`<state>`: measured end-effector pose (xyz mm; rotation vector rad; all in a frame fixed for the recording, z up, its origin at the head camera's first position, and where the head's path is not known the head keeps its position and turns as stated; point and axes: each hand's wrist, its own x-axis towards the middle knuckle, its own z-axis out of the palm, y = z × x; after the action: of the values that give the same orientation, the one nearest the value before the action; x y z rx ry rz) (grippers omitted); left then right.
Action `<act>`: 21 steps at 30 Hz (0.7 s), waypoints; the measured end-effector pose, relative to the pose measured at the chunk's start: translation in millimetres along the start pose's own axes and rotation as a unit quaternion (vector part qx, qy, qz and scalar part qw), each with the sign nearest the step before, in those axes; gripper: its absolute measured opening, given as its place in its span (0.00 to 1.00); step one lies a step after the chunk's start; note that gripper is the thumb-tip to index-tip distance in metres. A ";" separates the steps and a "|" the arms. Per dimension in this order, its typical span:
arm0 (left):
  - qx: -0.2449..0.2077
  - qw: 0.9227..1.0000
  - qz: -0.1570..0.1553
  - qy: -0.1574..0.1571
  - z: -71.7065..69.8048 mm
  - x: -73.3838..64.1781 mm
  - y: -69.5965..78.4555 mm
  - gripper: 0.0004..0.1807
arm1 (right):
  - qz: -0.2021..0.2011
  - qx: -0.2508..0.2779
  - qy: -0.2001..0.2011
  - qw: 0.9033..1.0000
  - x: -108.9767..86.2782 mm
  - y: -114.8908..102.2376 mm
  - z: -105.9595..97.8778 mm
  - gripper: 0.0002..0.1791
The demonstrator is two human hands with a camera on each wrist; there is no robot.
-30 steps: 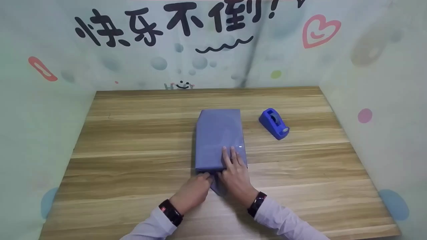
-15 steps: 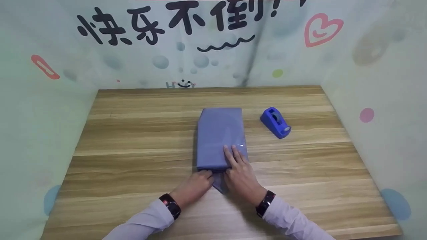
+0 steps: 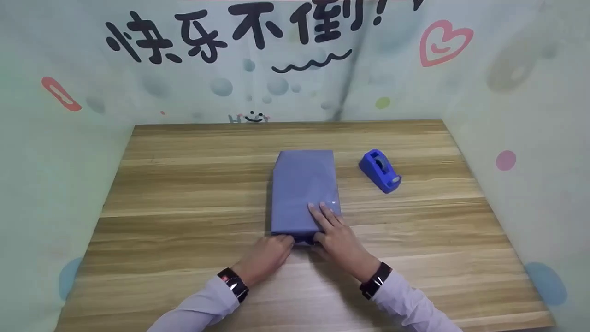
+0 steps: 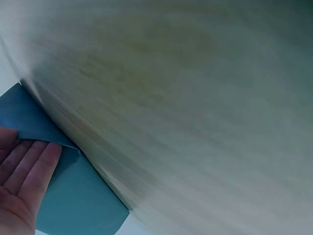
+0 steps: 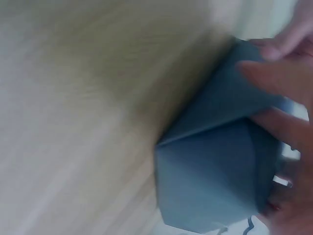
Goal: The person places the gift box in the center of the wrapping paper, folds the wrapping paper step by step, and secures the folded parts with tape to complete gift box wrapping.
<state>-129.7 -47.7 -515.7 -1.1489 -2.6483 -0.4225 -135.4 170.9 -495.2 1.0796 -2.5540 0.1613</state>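
Observation:
A box-shaped package wrapped in blue-grey paper [image 3: 304, 184] lies flat on the table, its near end towards me. My left hand [image 3: 267, 256] is at the left of that end. In the left wrist view, its fingers [image 4: 34, 166] reach under a folded paper edge, with the thumb over the paper. My right hand [image 3: 343, 246] rests two straight fingers on the package's top, while its thumb is down at the near end. The right wrist view shows a triangular paper flap [image 5: 220, 103] between this hand's thumb and a finger. The hands partly hide the folded end.
A blue tape dispenser [image 3: 380, 170] stands right of the package, towards the back. The wood-grain table [image 3: 193, 198] is bounded by printed cloth walls [image 3: 184, 87] at the back and sides. Both wrists wear dark bands.
The pointed flap that stuck out towards me at the near end has been folded up against it. My right hand has shifted slightly right, its fingers still on top.

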 end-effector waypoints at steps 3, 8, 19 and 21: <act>-0.026 0.999 0.006 0.031 -2.2 -1.3 -0.4 0.02 | 0.009 -0.014 0.040 0.999 2.7 -2.1 2.8 0.12; -0.071 0.990 0.027 0.120 -14.1 1.7 -2.3 0.11 | 0.010 -0.018 0.046 0.999 4.8 -3.1 3.2 0.09; 0.099 0.993 -0.055 0.007 -8.7 20.6 -7.3 0.42 | 0.008 -0.026 0.032 0.999 2.7 -3.5 1.9 0.10; 0.110 0.993 -0.048 0.016 -7.7 23.2 -7.7 0.38 | 0.008 -0.028 0.030 0.999 0.6 -4.9 1.3 0.10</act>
<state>-150.1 -39.7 -502.6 -0.9427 -2.6497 -0.1591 -132.7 166.7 -496.4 1.0189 -2.4983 0.1252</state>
